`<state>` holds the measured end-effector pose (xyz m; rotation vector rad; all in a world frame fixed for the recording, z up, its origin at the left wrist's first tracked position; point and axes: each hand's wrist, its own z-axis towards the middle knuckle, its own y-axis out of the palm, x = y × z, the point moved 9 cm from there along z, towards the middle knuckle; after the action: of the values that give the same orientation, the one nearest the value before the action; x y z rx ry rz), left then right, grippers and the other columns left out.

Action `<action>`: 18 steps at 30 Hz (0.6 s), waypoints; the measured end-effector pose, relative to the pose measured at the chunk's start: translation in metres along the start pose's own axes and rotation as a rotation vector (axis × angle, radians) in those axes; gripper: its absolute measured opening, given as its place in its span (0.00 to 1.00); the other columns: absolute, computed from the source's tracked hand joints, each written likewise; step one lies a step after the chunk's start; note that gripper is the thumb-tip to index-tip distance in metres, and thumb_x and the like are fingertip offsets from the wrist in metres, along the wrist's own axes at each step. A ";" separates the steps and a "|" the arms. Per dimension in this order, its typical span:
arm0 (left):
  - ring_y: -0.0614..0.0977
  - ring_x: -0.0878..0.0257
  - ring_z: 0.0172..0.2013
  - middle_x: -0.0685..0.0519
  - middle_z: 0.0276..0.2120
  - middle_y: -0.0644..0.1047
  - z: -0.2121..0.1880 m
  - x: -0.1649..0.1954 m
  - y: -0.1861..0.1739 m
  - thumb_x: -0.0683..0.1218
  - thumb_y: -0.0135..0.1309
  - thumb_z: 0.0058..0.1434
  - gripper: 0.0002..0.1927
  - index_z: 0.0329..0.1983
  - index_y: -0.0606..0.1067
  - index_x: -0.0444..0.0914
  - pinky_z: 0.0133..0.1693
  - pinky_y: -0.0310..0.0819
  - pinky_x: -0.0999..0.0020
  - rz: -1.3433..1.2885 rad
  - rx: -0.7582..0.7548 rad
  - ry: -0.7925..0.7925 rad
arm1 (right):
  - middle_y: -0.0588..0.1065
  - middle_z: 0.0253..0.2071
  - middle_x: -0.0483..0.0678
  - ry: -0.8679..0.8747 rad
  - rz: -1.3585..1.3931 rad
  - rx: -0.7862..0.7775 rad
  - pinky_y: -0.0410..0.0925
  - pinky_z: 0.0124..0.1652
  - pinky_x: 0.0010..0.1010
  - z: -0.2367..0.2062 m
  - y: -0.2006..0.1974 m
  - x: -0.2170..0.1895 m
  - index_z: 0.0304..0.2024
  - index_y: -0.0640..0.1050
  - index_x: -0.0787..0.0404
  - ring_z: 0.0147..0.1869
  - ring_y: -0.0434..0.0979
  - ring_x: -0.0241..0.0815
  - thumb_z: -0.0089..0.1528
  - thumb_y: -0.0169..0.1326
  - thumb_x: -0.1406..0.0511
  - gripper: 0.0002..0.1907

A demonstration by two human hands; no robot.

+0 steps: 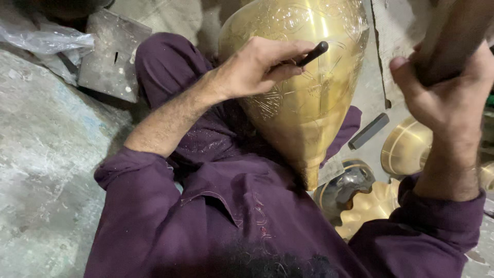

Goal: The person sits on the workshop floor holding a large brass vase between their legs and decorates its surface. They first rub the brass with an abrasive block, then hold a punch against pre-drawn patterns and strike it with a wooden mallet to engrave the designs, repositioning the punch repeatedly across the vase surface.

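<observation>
Head view looks down on the left hand [257,67], closed around a short dark punch [312,54] whose tip rests against the engraved wall of a large brass vase [309,87] lying tilted across the person's lap, its narrow end pointing toward the body. The right hand [447,98] is clenched on a thick wooden handle [453,36], raised at the right edge. Judging from this pose, a blow that lands off-centre could skid the punch across the polished curve and scar the pattern, or catch the left fingers [280,72] wrapped close below the struck end; the rounded vase, steadied only by legs in purple cloth [216,206], could also roll under a hit. Around the lap lie a small dark bar [368,131] on the floor, other brass pieces [406,149] and a scalloped brass dish [368,206] to the right, a grey metal block [110,56] and crumpled plastic [46,38] to the left. The handle's head is cut off by the frame, so the tool's kind is uncertain; the punch tip and the vase's mouth are also out of sight.
</observation>
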<state>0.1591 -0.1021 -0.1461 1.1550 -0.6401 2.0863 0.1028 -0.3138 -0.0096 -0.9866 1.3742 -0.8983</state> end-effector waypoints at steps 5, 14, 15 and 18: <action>0.88 0.56 0.45 0.45 0.45 0.83 -0.002 -0.001 -0.004 0.38 0.60 0.72 0.23 0.68 0.69 0.37 0.48 0.83 0.63 0.027 0.021 -0.007 | 0.77 0.38 0.51 -0.294 -0.423 0.016 0.72 0.43 0.32 -0.003 0.009 -0.019 0.41 0.72 0.64 0.39 0.80 0.46 0.67 0.67 0.67 0.14; 0.87 0.57 0.49 0.44 0.51 0.83 -0.007 -0.004 -0.004 0.39 0.60 0.71 0.23 0.67 0.70 0.35 0.53 0.83 0.64 0.018 0.052 -0.013 | 0.78 0.35 0.49 -0.062 -0.046 0.042 0.71 0.39 0.30 0.012 0.001 -0.014 0.42 0.71 0.65 0.36 0.81 0.45 0.65 0.67 0.67 0.16; 0.87 0.57 0.51 0.44 0.52 0.82 -0.008 -0.004 -0.003 0.39 0.60 0.71 0.23 0.68 0.69 0.35 0.55 0.83 0.64 0.020 0.053 -0.024 | 0.78 0.33 0.48 -0.077 -0.074 0.048 0.70 0.38 0.31 0.013 0.002 -0.019 0.41 0.71 0.65 0.34 0.80 0.44 0.62 0.67 0.67 0.16; 0.86 0.56 0.52 0.43 0.54 0.82 -0.010 -0.004 -0.003 0.40 0.59 0.71 0.23 0.68 0.69 0.36 0.56 0.82 0.65 0.053 0.056 -0.017 | 0.77 0.29 0.51 -0.240 -0.303 0.082 0.70 0.37 0.35 0.015 0.001 -0.045 0.40 0.75 0.67 0.31 0.78 0.44 0.56 0.70 0.72 0.16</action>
<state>0.1573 -0.0946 -0.1548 1.1998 -0.6299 2.1538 0.1172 -0.2707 0.0044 -1.2169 0.9943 -1.0145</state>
